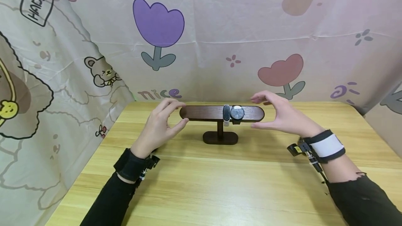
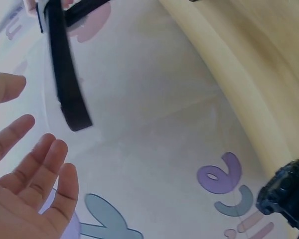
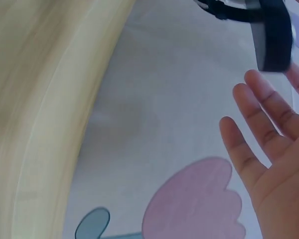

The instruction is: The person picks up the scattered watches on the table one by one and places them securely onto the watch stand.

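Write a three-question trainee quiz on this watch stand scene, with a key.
1. True or false: the left hand grips the stand's bar.
2. How many items hang on the wooden stand?
3. Which sits nearer the right hand: A) the round-faced watch B) the slim band?

Key
1. False: its fingers curve near the bar's left end, apart from it.
2. Two, side by side right of the post.
3. A.
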{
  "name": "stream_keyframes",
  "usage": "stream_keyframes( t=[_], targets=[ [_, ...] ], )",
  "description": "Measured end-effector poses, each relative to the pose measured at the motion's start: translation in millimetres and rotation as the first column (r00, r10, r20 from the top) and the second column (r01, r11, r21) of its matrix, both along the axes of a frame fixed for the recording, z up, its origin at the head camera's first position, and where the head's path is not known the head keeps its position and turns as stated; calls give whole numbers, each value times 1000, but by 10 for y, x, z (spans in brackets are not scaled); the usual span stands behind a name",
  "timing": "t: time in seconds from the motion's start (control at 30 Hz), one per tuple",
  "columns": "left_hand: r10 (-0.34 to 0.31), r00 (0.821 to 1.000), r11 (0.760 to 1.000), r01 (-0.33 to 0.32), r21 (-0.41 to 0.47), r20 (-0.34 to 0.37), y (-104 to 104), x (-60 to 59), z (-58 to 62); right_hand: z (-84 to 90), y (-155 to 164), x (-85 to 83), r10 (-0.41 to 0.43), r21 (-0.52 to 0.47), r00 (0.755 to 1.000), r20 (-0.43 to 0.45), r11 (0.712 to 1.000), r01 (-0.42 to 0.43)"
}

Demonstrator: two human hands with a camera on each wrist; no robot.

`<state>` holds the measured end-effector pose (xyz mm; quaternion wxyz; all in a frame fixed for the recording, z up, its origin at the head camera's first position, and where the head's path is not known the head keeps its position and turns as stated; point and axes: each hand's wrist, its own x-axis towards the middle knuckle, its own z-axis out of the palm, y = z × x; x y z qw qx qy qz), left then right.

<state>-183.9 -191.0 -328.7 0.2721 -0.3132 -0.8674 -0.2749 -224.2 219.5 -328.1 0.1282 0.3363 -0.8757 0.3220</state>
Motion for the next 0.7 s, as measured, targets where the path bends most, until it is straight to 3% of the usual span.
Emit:
stream_keyframes(
  t=[0.33, 0.7],
  targets=[
    [-133, 989, 991, 134, 2, -60, 189, 209, 90, -33, 319, 189, -97, 10, 993, 66, 995, 97],
    [-326, 945, 943, 321, -94, -43, 414, 319, 57, -142, 743, 331, -216, 68, 965, 151, 976, 208]
  ],
)
